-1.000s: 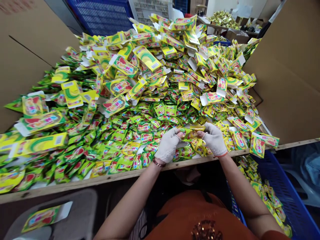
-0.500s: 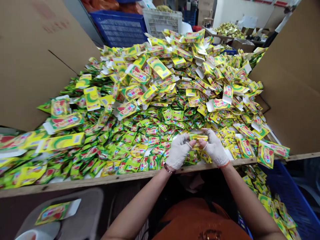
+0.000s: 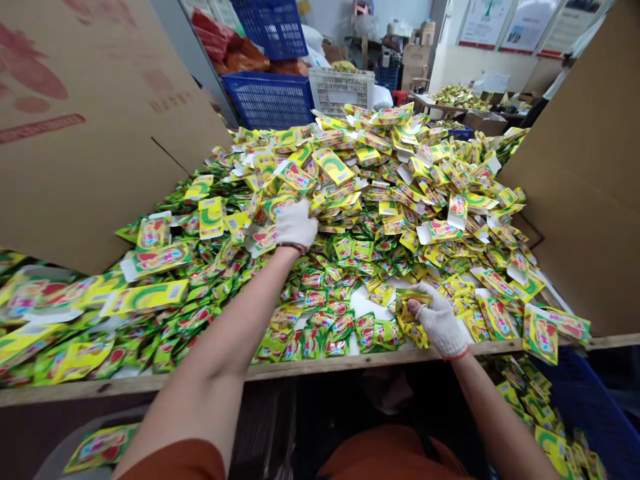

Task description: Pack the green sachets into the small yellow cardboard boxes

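A big heap of green and yellow sachets [image 3: 320, 313] and flat yellow carton boxes [image 3: 330, 165] covers the table. My left hand [image 3: 296, 225], in a white glove, reaches far into the heap, its fingers curled down on a flat box [image 3: 262, 239] with a red picture. My right hand [image 3: 439, 320], also gloved, stays near the table's front edge and pinches a small stack of sachets [image 3: 411, 300].
Cardboard walls [image 3: 90, 147] stand left and right of the table; a wooden rail [image 3: 310, 365] runs along the front. Blue crates [image 3: 267, 99] and a white crate [image 3: 341, 90] stand behind. A blue bin of filled boxes [image 3: 560, 433] sits low right; one flat box [image 3: 100, 445] lies low left.
My left hand let go of the sachets and stretched forward and left into the heap of boxes. My right hand kept the stack. The camera tilted up.
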The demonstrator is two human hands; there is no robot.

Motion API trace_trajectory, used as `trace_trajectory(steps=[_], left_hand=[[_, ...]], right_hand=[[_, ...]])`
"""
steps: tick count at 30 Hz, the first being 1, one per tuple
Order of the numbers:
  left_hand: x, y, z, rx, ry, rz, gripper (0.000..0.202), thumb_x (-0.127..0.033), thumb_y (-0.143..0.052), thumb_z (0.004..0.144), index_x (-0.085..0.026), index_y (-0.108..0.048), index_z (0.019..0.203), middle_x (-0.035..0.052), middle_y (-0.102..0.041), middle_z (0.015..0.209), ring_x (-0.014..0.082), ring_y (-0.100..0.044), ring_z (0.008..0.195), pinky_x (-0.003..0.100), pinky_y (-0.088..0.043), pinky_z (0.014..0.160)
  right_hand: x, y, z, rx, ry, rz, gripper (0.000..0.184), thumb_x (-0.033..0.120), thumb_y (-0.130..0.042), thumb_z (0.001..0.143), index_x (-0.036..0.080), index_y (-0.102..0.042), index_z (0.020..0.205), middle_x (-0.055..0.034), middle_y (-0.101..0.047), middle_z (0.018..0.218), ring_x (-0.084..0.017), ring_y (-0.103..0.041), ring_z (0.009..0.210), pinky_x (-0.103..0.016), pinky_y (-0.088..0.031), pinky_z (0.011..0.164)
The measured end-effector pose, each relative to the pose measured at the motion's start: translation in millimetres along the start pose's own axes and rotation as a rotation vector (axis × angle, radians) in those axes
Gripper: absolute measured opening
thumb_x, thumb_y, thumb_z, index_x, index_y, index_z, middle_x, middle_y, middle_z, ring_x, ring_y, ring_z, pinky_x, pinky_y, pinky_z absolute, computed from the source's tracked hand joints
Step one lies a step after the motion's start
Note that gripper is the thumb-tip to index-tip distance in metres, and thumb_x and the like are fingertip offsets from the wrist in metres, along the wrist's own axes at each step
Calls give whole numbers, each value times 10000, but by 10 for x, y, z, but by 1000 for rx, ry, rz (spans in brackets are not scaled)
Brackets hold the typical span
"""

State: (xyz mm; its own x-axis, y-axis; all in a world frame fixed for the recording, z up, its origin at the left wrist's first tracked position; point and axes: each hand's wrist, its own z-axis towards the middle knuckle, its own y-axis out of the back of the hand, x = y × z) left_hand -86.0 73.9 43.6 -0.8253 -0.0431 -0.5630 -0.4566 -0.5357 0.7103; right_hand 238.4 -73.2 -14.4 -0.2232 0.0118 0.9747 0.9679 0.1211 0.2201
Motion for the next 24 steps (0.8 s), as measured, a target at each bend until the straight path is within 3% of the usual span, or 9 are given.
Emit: trace_trajectory(steps=[2, 5, 8, 10, 13, 16, 20, 22, 24], left_hand=[[-3, 71, -11, -17, 53, -73, 160, -255, -610, 743, -140, -565, 845, 103, -643, 957, 328, -564, 1098, 489, -389, 1017], [-204, 93, -399, -37, 142, -483, 206, -348, -626, 761, -169, -567, 843, 58, -649, 872, 237, -622, 920, 391, -510, 884], [-529, -1, -1057, 219, 373, -1167, 390, -384, -745, 682, -186, -580, 975, 43, -681, 948, 185, -657, 834, 319, -562, 762], [-704, -102, -1491, 347, 516, -1345, 474, -371, -811, 640, -196, -586, 1018, 48, -694, 1007, 170, -670, 842, 287, -569, 747], [-776, -219, -1912, 452, 545, -1361, 539, -445, -792, 683, -190, -564, 1099, 87, -689, 1105, 202, -682, 938, 334, -574, 819], [-653, -195, -1978, 349, 268, -1038, 689, -515, -769, 690, -168, -515, 1228, 157, -633, 1231, 304, -612, 1157, 463, -499, 987], [-498, -18, -1818, 221, -336, -342, 968, -415, -869, 524, -189, -450, 1367, 201, -423, 1487, 443, -246, 1447, 634, -177, 1164], [-484, 15, -1783, 342, -563, -124, 851, -298, -821, 570, -211, -482, 1345, 170, -483, 1444, 434, -310, 1417, 648, -171, 1151], [-492, -21, -1806, 450, -650, -50, 652, -198, -722, 639, -208, -541, 1265, 137, -600, 1287, 357, -508, 1258, 545, -352, 1086]], right_hand=[[-12, -11, -6, -3, -10, 34, 337, 416, -691, 773, 204, -635, 1029, -38, -676, 795, -154, -573, 603, -282, -481, 530], [18, -42, -10, 18, -1, 132, 397, 454, -716, 763, 196, -661, 1061, -59, -701, 867, -167, -608, 660, -298, -513, 580], [105, -131, 2, 84, 19, 274, 486, 472, -726, 764, 206, -641, 1162, -67, -707, 985, -175, -643, 764, -293, -536, 643], [152, -212, 21, 96, -8, 370, 524, 504, -729, 750, 212, -615, 1171, -63, -705, 978, -165, -642, 737, -285, -535, 620], [162, -268, 53, 28, -80, 420, 518, 572, -741, 695, 205, -605, 1035, -42, -689, 849, -147, -610, 630, -265, -513, 535], [117, -177, 60, -18, -96, 314, 476, 577, -745, 679, 200, -601, 932, -23, -663, 768, -136, -582, 594, -246, -493, 504], [57, 19, 44, 90, -44, 123, 366, 501, -729, 730, 191, -627, 897, 1, -625, 699, -104, -500, 530, -222, -433, 464], [40, 61, 42, 143, -28, 73, 328, 476, -717, 751, 190, -633, 888, 9, -605, 672, -100, -474, 512, -223, -411, 449], [28, 57, 44, 128, -19, 67, 312, 463, -697, 769, 195, -630, 914, 7, -610, 686, -112, -492, 531, -232, -418, 462]])
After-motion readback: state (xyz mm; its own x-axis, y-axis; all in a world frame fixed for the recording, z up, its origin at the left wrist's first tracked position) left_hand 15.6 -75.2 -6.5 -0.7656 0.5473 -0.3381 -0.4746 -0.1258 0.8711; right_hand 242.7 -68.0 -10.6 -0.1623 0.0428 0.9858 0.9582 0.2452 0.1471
